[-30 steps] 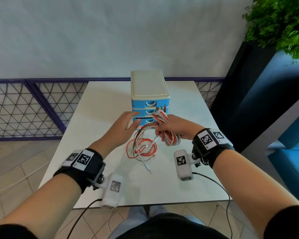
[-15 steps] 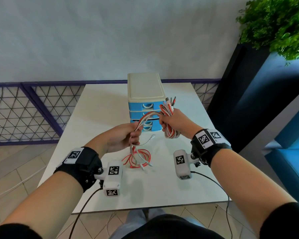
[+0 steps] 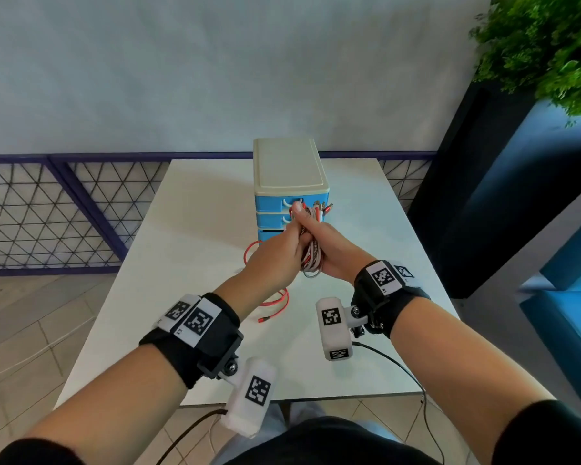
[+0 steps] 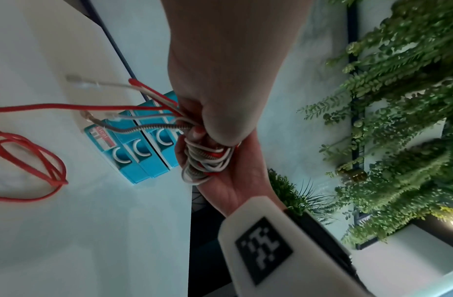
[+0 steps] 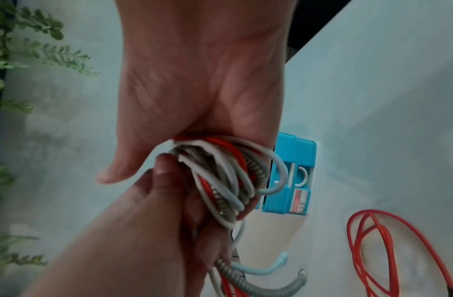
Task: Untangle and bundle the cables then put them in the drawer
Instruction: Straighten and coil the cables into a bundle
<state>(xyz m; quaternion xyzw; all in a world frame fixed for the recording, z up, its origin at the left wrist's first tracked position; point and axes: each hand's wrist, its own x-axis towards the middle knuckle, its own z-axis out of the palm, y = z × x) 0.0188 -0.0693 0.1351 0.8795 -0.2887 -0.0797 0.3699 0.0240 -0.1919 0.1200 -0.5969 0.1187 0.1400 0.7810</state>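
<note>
My right hand (image 3: 319, 238) grips a coiled bundle of white, grey and red cables (image 3: 312, 260) just in front of the blue drawer unit (image 3: 289, 172). My left hand (image 3: 291, 229) is pressed against it, fingers curled round the same cables, thumb up. In the left wrist view, loose cable ends (image 4: 134, 118) stick out of my left fist (image 4: 220, 120) above the coil (image 4: 207, 160). In the right wrist view the coil (image 5: 233, 174) sits in my right palm (image 5: 195, 100). A red cable (image 3: 275, 302) trails from the hands and lies looped on the table.
The white table (image 3: 182, 263) carries the drawer unit with three blue drawers; a dark gap shows above the lowest one (image 3: 270, 231). A purple mesh fence (image 3: 47, 213) stands to the left, and a dark planter with green plants (image 3: 550, 45) to the right.
My left hand lifted strands off the table and came up to the bundle in my right hand. Both hands rose toward the drawers. Only the red loop still lies on the table.
</note>
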